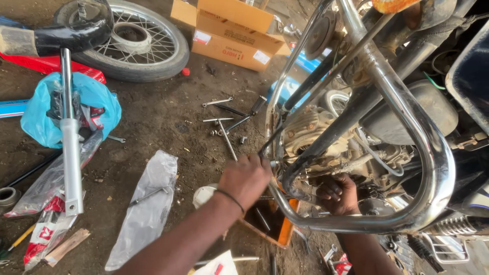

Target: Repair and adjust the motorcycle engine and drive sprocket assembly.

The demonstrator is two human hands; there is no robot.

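A motorcycle stands at the right, its engine framed by a chrome crash guard. My left hand, a black band on its wrist, is closed where the guard's front leg meets the frame, low in front of the engine. What its fingers pinch is hidden. My right hand reaches inside the guard's loop, under the engine. Its fingers are curled around a dark part there. An orange tray with a few small tools lies on the ground just below both hands.
Long bolts and rods lie scattered on the dirt ahead of the engine. A spoked wheel and a cardboard box are at the back. At the left are a fork leg, a blue plastic bag and a clear bag.
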